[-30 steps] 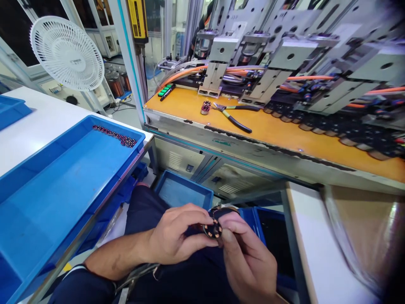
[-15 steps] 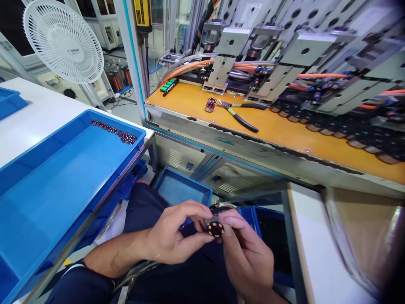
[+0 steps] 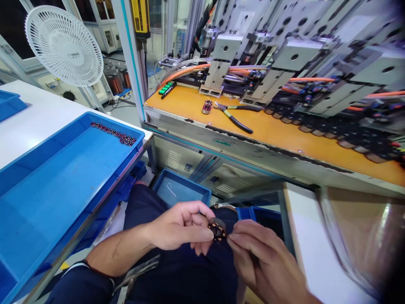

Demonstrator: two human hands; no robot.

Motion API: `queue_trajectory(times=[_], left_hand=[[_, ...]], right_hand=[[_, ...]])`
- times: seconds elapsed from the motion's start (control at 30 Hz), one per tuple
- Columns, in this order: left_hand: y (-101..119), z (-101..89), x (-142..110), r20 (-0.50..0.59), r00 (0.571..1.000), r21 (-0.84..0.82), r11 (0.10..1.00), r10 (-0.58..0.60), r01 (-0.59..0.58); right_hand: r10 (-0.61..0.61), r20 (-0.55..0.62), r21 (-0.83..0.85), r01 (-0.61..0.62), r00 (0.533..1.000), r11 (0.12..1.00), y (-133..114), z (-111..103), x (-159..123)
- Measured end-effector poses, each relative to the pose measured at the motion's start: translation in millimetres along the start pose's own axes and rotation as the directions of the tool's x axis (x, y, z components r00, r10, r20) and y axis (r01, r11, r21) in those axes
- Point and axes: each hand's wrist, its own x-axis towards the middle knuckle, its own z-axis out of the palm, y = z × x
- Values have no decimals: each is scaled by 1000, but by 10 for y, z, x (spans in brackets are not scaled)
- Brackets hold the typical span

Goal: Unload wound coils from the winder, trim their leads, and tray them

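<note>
Head view: a small round part [image 3: 217, 231] with copper-coloured segments is held above the person's dark-clad lap [image 3: 218, 270], its segmented face tipped toward the camera. The left hand [image 3: 180, 226] clamps it between thumb and fingers; the right hand [image 3: 265, 253] has thumb and fingertips drawn together at its right edge, though I cannot tell whether they grip anything thin there. To work that edge well, I'd pinch the body firmly with the left, leave the copper face uncovered and use only light right fingertip pressure. Beyond, the orange counter [image 3: 275, 131] bears pliers [image 3: 236, 121] near two similar small parts [image 3: 207, 107]. Leftward, a blue tray [image 3: 63, 181] holds a cluster of small rings [image 3: 126, 139] in its far corner.
</note>
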Motion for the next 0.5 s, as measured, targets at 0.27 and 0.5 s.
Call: queue_trajectory(times=[0.27,0.5], left_hand=[[-6,85,-22,-36,960,-97,955,278,-280],[-43,54,100,-38,980,-163,967,193,-197]], right_hand=[[-31,-97,-27,28,995,999,-77,-46,87],[-159,24,-10,159,987,987,213,-153,-207]])
